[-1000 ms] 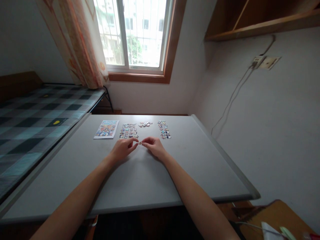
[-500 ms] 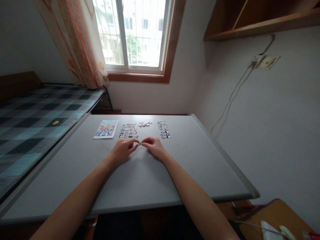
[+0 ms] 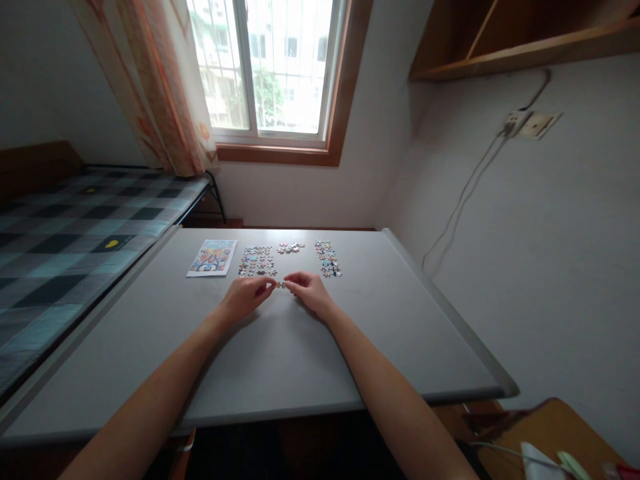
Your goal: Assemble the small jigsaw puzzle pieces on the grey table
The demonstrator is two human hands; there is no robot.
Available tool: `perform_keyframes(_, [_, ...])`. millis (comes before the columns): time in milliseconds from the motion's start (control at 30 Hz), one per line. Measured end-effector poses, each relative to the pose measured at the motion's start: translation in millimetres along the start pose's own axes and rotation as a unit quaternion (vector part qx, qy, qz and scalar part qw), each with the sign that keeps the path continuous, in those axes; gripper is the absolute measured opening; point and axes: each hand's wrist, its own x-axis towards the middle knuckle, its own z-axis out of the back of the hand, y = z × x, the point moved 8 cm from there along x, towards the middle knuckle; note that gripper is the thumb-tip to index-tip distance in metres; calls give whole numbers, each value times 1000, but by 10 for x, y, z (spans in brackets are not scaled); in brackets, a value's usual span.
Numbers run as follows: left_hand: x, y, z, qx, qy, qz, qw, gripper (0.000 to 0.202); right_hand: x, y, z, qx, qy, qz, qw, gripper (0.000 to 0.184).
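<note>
My left hand [image 3: 246, 294] pinches a small puzzle piece [image 3: 279, 285] between thumb and forefinger, just above the grey table. Facing it, my right hand [image 3: 308, 291] is closed in a pinch on another puzzle piece [image 3: 283, 285]. The two pieces sit close together between my fingertips; whether they interlock is too small to tell. Past my left fingers lie rows of loose puzzle pieces [image 3: 257, 259]. A little heap of puzzle pieces [image 3: 290, 248] lies beyond, and a narrow block of puzzle pieces [image 3: 327, 258] is behind my right hand.
A printed picture sheet [image 3: 213, 258] lies left of the pieces on the table [image 3: 400, 333]. A bed with a checked cover [image 3: 100, 220] stands along the left side. At the lower right is a wooden chair [image 3: 565, 427] with small items on it.
My fingertips have moved slightly apart, and more of the small pieces between them shows. The pieces on the table and the picture sheet stay where they were.
</note>
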Motion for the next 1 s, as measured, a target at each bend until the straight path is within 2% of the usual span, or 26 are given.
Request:
perform_keyframes(133, [6, 40, 16, 4, -5, 8, 1000, 24, -11, 53, 38, -69, -7, 30, 997, 23])
perform_keyframes(300, [8, 39, -28, 9, 17, 10, 1000, 25, -51, 151, 6, -176, -6, 94, 980, 14])
perform_keyframes(433, [8, 23, -50, 1, 29, 14, 999, 24, -70, 191, -13, -220, -11, 120, 968, 10])
perform_keyframes(633, [13, 17, -67, -7, 41, 26, 999, 24, -74, 207, -22, -245, -11, 126, 961, 8])
perform_keyframes(1000, [16, 59, -81, -23, 46, 44, 998, 25, -74, 217, -10, -223, -11, 131, 966, 8])
